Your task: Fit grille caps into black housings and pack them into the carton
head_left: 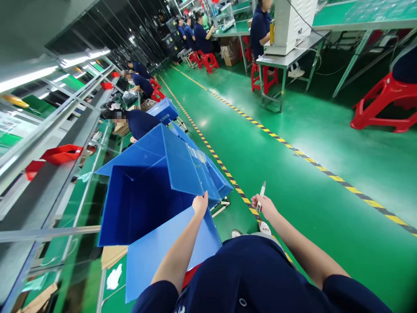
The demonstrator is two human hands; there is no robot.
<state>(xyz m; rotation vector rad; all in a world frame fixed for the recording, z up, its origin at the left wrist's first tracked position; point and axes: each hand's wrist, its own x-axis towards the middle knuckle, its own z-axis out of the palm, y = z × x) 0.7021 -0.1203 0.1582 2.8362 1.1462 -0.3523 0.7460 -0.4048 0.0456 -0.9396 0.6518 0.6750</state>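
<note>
A large blue corrugated plastic box [137, 204] stands at the left with its flaps spread, and the part of its dark inside that shows holds nothing I can make out. My left hand [200, 203] is closed on the lower corner of the box's side flap [182, 161]. Clear tape [197, 154] shows on the outer side of that box. Over the floor to the right, my right hand [264, 206] is wrapped round a slim white utility knife [261, 196], its grey tip pointing up and away from the box.
Left of the box runs a workbench line with a grey conveyor [48, 191] and red trays [61, 154]. A co-worker [141, 124] sits just beyond the box. Yellow-black floor tape [276, 138] marks the aisle. A metal table [286, 58] and red stool [384, 104] stand right.
</note>
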